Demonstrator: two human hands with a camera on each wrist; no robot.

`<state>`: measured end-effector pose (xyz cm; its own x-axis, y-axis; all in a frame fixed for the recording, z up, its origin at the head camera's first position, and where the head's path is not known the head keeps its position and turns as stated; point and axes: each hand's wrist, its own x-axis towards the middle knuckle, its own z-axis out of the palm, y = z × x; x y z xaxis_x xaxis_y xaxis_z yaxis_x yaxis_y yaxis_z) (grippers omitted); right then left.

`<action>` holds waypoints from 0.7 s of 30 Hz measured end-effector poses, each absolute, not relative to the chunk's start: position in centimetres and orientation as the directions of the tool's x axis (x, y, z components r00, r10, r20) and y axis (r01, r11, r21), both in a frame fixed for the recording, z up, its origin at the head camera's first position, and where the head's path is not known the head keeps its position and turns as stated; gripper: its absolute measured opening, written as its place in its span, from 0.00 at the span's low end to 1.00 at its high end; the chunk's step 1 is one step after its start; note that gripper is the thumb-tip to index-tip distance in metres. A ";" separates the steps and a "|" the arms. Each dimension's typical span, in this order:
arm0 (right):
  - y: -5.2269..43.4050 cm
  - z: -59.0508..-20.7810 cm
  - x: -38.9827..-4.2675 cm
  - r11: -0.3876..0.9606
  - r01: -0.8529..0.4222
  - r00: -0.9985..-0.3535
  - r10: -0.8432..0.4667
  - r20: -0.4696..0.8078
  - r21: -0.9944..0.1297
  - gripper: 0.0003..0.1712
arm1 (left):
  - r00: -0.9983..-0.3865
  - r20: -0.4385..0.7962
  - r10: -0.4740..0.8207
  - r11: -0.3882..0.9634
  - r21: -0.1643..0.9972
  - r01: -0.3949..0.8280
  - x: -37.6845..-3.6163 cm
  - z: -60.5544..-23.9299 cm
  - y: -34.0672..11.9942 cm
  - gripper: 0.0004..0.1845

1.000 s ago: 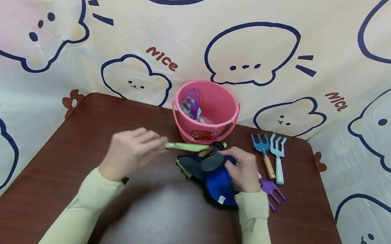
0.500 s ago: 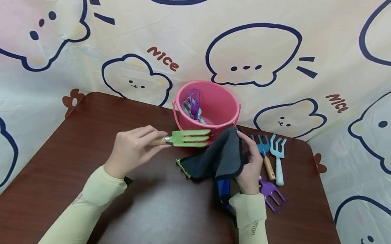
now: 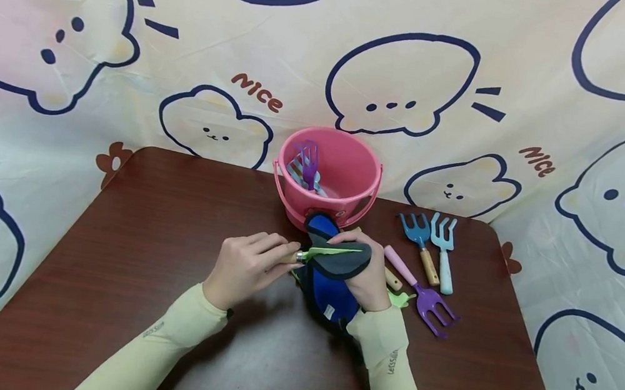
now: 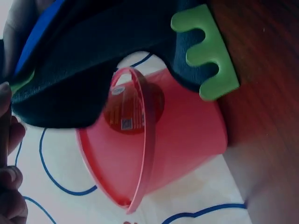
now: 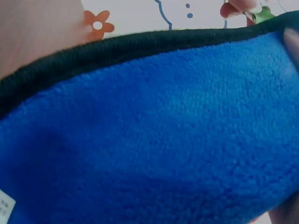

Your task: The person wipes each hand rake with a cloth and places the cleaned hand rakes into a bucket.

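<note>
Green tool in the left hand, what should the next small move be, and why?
Probably fold the cloth over the green tool and wipe toward its tip: the left hand grips the wooden handle, the right hand holds the cloth, and the green head lies over the grey side, uncovered on top.

The head camera looks forward and down over the worktop, far enough back to take in the whole bucket and the printed backdrop behind. The left wrist camera sits closer, facing the bucket and rolled sideways — the worktop runs down its right side; both views share bucket and cloth. The right wrist camera is nearest, the cloth's blue side — also in the head view — nearly filling it.
</note>
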<state>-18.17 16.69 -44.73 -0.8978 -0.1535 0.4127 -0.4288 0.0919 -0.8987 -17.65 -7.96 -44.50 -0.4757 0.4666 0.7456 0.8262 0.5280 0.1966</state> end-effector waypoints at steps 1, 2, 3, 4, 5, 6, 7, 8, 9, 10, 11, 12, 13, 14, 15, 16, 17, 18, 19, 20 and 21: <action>16.7 -44.7 -18.2 0.107 -0.426 -0.900 -0.151 0.409 -0.898 0.10 | -0.477 0.748 0.462 0.532 0.197 0.824 -17.6 -44.6 -7.9 0.17; 16.8 -44.7 -18.3 0.115 -0.424 -0.901 -0.150 0.406 -0.898 0.09 | -0.480 0.747 0.460 0.534 0.199 0.822 -17.6 -44.6 -7.8 0.16; 16.9 -44.6 -18.2 0.124 -0.422 -0.902 -0.152 0.403 -0.898 0.08 | -0.482 0.746 0.459 0.536 0.201 0.820 -17.7 -44.7 -7.8 0.16; 17.0 -44.6 -18.3 0.133 -0.422 -0.902 -0.154 0.402 -0.897 0.08 | -0.484 0.743 0.462 0.536 0.201 0.820 -17.7 -44.7 -7.8 0.16; 17.1 -44.5 -18.3 0.145 -0.423 -0.902 -0.158 0.401 -0.894 0.08 | -0.484 0.741 0.465 0.533 0.202 0.822 -17.7 -44.6 -7.8 0.16; 17.3 -44.4 -18.3 0.152 -0.423 -0.902 -0.163 0.399 -0.893 0.07 | -0.484 0.739 0.469 0.530 0.203 0.823 -17.8 -44.6 -7.8 0.16; 17.5 -44.2 -18.2 0.158 -0.425 -0.901 -0.171 0.399 -0.891 0.07 | -0.482 0.738 0.473 0.525 0.203 0.826 -17.8 -44.6 -7.9 0.16; 17.7 -44.0 -18.2 0.169 -0.425 -0.900 -0.180 0.396 -0.889 0.07 | -0.479 0.737 0.477 0.519 0.204 0.830 -17.8 -44.5 -7.9 0.17; 17.9 -43.9 -18.2 0.176 -0.429 -0.898 -0.192 0.396 -0.886 0.07 | -0.476 0.737 0.480 0.515 0.202 0.833 -17.8 -44.5 -7.9 0.17; 18.2 -43.9 -18.2 0.185 -0.432 -0.896 -0.202 0.396 -0.883 0.07 | -0.473 0.737 0.483 0.513 0.199 0.835 -17.9 -44.4 -7.9 0.17; 18.4 -43.8 -18.2 0.193 -0.431 -0.896 -0.210 0.392 -0.881 0.07 | -0.468 0.738 0.486 0.513 0.193 0.836 -17.9 -44.4 -7.9 0.18; 18.7 -43.8 -18.2 0.197 -0.429 -0.896 -0.217 0.388 -0.881 0.07 | -0.466 0.738 0.488 0.513 0.190 0.837 -17.9 -44.4 -7.9 0.18; 19.0 -43.8 -18.3 0.201 -0.428 -0.896 -0.222 0.385 -0.881 0.06 | -0.466 0.738 0.488 0.513 0.189 0.837 -18.0 -44.4 -7.9 0.18; 19.2 -43.8 -18.4 0.205 -0.427 -0.896 -0.225 0.382 -0.881 0.06 | -0.465 0.739 0.488 0.516 0.185 0.836 -18.0 -44.4 -8.0 0.19; 19.5 -43.8 -18.4 0.207 -0.428 -0.896 -0.225 0.383 -0.880 0.05 | -0.465 0.739 0.487 0.521 0.182 0.834 -18.0 -44.4 -8.0 0.19; 19.8 -43.9 -18.5 0.215 -0.431 -0.896 -0.223 0.385 -0.877 0.05 | -0.465 0.740 0.487 0.524 0.179 0.833 -18.1 -44.3 -8.1 0.19; 20.1 -43.9 -18.5 0.218 -0.434 -0.894 -0.221 0.389 -0.874 0.05 | -0.462 0.742 0.485 0.526 0.174 0.832 -18.1 -44.3 -8.2 0.18; 20.5 -43.9 -18.6 0.220 -0.444 -0.890 -0.220 0.399 -0.869 0.04 | -0.463 0.744 0.482 0.528 0.175 0.831 -18.2 -44.3 -8.3 0.18; 20.9 -44.0 -18.7 0.222 -0.457 -0.885 -0.216 0.413 -0.862 0.04 | -0.463 0.745 0.480 0.530 0.174 0.830 -18.2 -44.2 -8.4 0.18; 21.3 -44.0 -18.8 0.219 -0.468 -0.880 -0.207 0.428 -0.856 0.04 | -0.462 0.748 0.477 0.531 0.173 0.830 -18.3 -44.2 -8.5 0.18; 21.7 -44.0 -18.8 0.205 -0.477 -0.876 -0.189 0.444 -0.854 0.03 | -0.462 0.751 0.471 0.533 0.175 0.828 -18.3 -44.1 -8.7 0.19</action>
